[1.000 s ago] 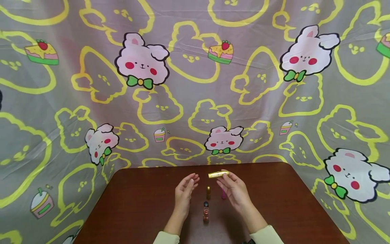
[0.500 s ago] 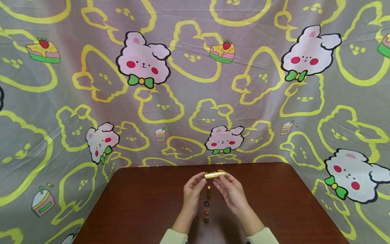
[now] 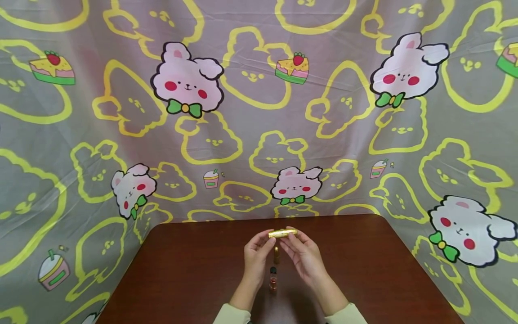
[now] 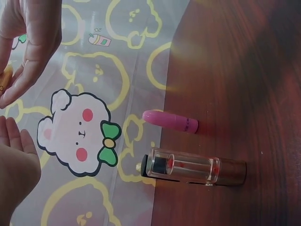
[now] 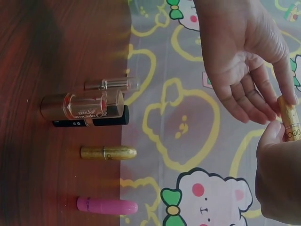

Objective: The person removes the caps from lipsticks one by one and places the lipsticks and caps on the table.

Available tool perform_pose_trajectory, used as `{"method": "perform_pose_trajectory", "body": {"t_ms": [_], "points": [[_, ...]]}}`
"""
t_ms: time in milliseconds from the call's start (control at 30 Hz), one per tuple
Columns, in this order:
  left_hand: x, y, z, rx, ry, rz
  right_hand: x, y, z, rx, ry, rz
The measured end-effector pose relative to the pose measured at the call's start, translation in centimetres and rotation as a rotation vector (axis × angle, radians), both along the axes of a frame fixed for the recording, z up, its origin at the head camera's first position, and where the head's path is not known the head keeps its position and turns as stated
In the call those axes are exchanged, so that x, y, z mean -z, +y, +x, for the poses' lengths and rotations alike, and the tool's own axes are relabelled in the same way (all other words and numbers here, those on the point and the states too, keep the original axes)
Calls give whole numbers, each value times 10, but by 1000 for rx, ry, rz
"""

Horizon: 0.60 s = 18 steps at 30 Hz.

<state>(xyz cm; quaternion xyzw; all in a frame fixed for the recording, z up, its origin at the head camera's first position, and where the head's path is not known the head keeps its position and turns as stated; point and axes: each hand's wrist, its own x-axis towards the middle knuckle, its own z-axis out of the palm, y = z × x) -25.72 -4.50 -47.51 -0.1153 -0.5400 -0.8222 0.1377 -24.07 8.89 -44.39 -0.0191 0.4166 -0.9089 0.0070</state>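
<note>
A shiny gold lipstick tube (image 3: pixel 282 233) is held level in the air between both hands, above the far part of the table. My left hand (image 3: pixel 256 258) pinches its left end between thumb and fingertips. The right end is pinched by my right hand (image 3: pixel 305 258). In the right wrist view, lettering shows on the tube (image 5: pixel 291 123) between the two hands. Beneath the hands, a second gold lipstick (image 5: pixel 107 153) stands upright, and beside it a pink lipstick (image 5: pixel 106 205), which my right hand hides in the head view.
Nearer the body stand a clear-walled lipstick (image 3: pixel 273 283) and a black-capped one (image 3: pixel 273 270). The right wrist view adds a slim clear-capped lipstick (image 5: pixel 110 84). The brown table (image 3: pixel 182 270) meets a cartoon-print cloth (image 3: pixel 243 135) at its back and sides.
My left hand has come in from the left and taken hold of the gold tube's left end. The tube, earlier in my right hand alone, has shifted slightly left.
</note>
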Motion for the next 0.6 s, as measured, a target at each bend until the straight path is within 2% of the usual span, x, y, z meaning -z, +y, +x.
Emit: {"method": "perform_pose_trajectory", "body": {"t_ms": [300,600], "points": [[-3,0,1,-9,-3,5,-2,0,2,-1,10,15],[-5,0,3,-30,-15,4,-2,-1,4,39,20,48]]}}
